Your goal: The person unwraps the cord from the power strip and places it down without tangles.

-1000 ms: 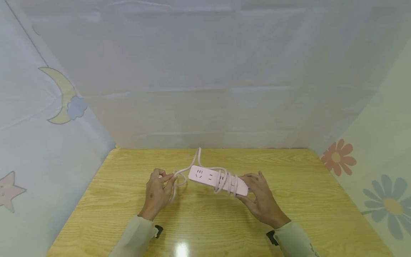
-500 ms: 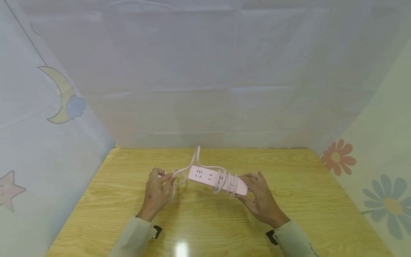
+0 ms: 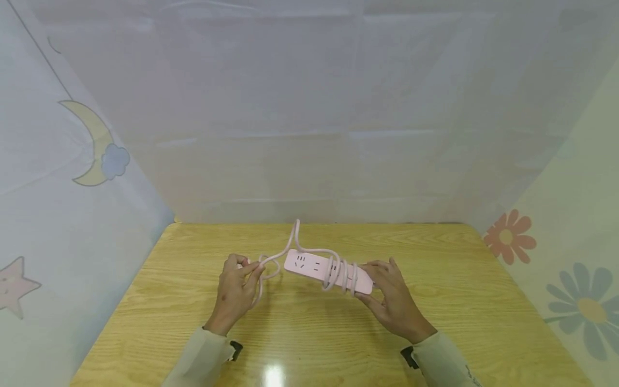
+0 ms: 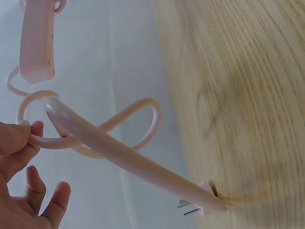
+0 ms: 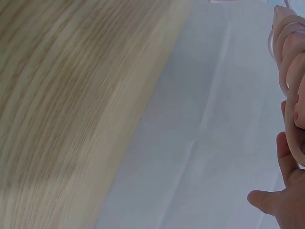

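A pink power strip is tilted over the table, its right end gripped between the thumb and fingers of my right hand. Several turns of its pink cord wrap round the right half of the strip. From there the cord rises in a tall bend and runs left to my left hand, which pinches it between thumb and forefinger. Beyond the pinch the cord makes a small loop, and its plug with metal prongs hangs close to the wood in the left wrist view.
The wooden table spreads under both hands. A pale cloth wall stands behind it, and printed cloths with a moon and flowers flank it left and right.
The tall bend of the cord has shifted slightly left and my left hand has drifted a touch left. My right hand and the power strip stay almost still.
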`<state>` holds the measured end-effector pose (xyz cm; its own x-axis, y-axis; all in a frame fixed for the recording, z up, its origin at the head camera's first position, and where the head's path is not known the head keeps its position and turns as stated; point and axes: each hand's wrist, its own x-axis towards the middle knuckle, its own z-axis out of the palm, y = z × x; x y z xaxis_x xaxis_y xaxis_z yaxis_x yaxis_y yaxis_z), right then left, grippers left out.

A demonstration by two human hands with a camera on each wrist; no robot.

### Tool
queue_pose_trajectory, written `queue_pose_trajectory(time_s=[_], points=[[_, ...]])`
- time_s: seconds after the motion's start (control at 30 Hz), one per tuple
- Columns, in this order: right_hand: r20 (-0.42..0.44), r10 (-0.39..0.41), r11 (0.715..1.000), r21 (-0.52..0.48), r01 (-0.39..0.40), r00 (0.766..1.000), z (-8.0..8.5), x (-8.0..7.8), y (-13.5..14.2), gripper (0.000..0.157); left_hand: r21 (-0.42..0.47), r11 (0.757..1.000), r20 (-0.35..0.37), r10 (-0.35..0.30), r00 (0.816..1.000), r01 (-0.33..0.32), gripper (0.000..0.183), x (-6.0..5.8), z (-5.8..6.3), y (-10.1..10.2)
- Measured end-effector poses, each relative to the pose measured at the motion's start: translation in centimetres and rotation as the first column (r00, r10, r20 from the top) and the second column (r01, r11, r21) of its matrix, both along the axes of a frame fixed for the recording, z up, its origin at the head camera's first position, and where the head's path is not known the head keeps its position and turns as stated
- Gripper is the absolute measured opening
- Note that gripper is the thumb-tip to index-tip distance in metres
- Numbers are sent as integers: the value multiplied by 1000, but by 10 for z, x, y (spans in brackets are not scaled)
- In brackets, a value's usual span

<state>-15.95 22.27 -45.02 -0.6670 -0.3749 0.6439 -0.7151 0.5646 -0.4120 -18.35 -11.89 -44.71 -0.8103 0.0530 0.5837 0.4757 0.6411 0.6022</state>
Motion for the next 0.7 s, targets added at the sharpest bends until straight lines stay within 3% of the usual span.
queue_pose_trajectory(time_s=[0.4, 0.7], points=[[-12, -5, 1000, -1, 5, 1000, -1, 0, -1, 55, -10, 1000, -51, 2, 999, -3, 14, 0, -4, -2], [-15, -18, 1000, -1, 18, 1000, -4, -1, 1, 52, 0, 1000, -32, -11, 999, 11, 13, 2, -4, -3]])
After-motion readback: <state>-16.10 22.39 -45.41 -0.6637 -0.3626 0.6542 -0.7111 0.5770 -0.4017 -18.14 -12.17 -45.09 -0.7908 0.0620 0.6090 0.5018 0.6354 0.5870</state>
